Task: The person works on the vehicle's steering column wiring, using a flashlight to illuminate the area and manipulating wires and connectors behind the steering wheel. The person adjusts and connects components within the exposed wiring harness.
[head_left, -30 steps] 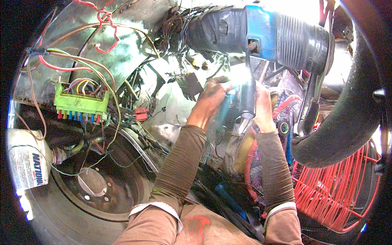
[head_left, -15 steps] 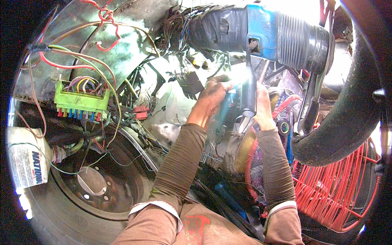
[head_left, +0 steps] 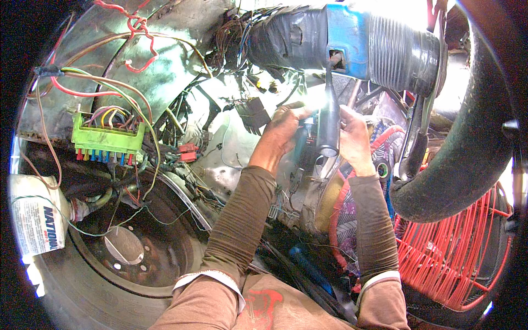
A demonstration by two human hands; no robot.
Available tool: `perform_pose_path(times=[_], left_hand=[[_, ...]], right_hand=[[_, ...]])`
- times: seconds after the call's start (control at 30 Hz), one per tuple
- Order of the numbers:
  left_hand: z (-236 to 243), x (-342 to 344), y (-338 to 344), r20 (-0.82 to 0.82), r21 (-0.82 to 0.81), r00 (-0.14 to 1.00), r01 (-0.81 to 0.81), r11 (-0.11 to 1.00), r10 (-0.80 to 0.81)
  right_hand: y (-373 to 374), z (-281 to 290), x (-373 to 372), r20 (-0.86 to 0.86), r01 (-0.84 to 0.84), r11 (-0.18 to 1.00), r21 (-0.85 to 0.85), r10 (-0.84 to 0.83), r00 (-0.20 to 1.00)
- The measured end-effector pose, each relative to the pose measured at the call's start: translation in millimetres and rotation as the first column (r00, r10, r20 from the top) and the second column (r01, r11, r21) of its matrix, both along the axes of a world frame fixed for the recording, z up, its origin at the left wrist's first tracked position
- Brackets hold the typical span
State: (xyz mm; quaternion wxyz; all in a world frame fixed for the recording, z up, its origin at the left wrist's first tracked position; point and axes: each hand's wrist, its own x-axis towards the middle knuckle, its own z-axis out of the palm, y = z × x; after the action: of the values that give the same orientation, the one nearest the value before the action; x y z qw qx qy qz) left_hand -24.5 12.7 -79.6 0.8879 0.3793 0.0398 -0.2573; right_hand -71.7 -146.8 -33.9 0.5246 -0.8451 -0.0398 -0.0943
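My left hand [head_left: 281, 135] is raised in front of the stripped dashboard, its fingers bent and closed. Strong glare covers its fingertips and whatever they hold. My right hand [head_left: 356, 140] is across from it, fingers curled just right of a black column lever [head_left: 329, 124]. The lever hangs down between my hands and partly hides what is behind it. A dark boxy part [head_left: 309, 135] shows between the left hand and the lever; I cannot tell which hand grips it. Above is the steering column [head_left: 349, 41], with a blue middle section and black wrapping.
A green connector block [head_left: 107, 135] hangs from loose wires at the left, above a wheel [head_left: 129, 242]. A black square relay-like box [head_left: 253, 114] dangles near my left hand. The steering wheel rim [head_left: 440, 187] curves at right, before a red wire fan guard [head_left: 454, 250].
My right hand has shifted and turned, so its curled fingers now show beside the lever. My left hand stays at about the same place. The whole view has shifted slightly.
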Motion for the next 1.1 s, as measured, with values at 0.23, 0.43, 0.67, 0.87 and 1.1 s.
perform_pose_path(times=[0.23, 0.43, 0.67, 0.87, 1.1], left_hand=[[10.6, -7.5, -5.1, -0.025, 0.069, 0.999, -0.041, 0.997, 0.042], [9.3, -8.7, -10.7, -0.028, -0.027, 0.999, -0.026, 0.999, 0.025], [4.5, -9.7, -8.9, -0.01, -0.061, 1.0, 0.008, 0.998, -0.009], [7.5, -7.0, -9.2, 0.002, -0.007, 1.0, 0.019, 1.0, -0.019], [-12.3, -13.1, 3.3, -0.169, 0.018, 0.985, -0.036, 0.999, 0.038]], right_hand=[[8.8, 12.8, 1.0, -0.159, 0.019, 0.994, -0.11, -0.037, 0.987], [20.9, 3.9, -1.3, -0.036, 0.066, 0.989, -0.136, -0.072, 0.997], [25.9, 7.3, -3.9, -0.028, 0.004, 0.994, -0.111, -0.007, 1.0], [23.0, 4.0, -1.2, -0.06, 0.036, 0.983, -0.182, -0.047, 0.997], [-22.4, 6.5, -37.6, -0.108, 0.105, 0.987, -0.125, -0.119, 0.987]])
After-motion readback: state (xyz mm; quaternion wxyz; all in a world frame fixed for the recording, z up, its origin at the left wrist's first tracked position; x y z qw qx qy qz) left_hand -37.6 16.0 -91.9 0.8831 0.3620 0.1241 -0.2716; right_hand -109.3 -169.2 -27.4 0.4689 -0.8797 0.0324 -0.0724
